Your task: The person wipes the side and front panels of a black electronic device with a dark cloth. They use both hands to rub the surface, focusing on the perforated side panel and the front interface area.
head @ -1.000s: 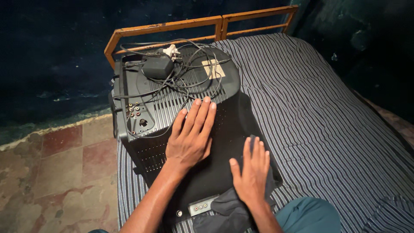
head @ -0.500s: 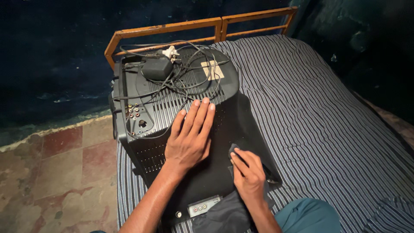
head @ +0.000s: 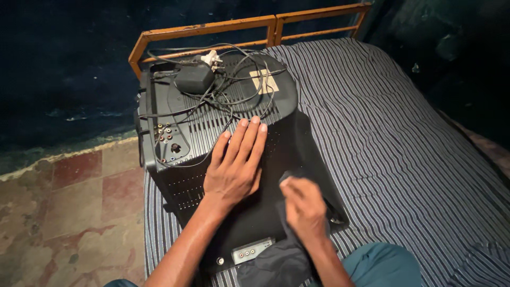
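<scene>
While blurred, right hand [head: 304,207] fingers seemingly clutch dark cloth [head: 276,260].

A pale, squarish label [head: 264,81] with darker markings is stuck on the rounded back hump of the black television [head: 276,154], near the bed's far rail and partly crossed by thin dark cables [head: 234,90]. A small light-grey rectangular plate [head: 248,251] sits at the set's near edge, carrying a row of round sockets. The television's screen is not in view.
</scene>
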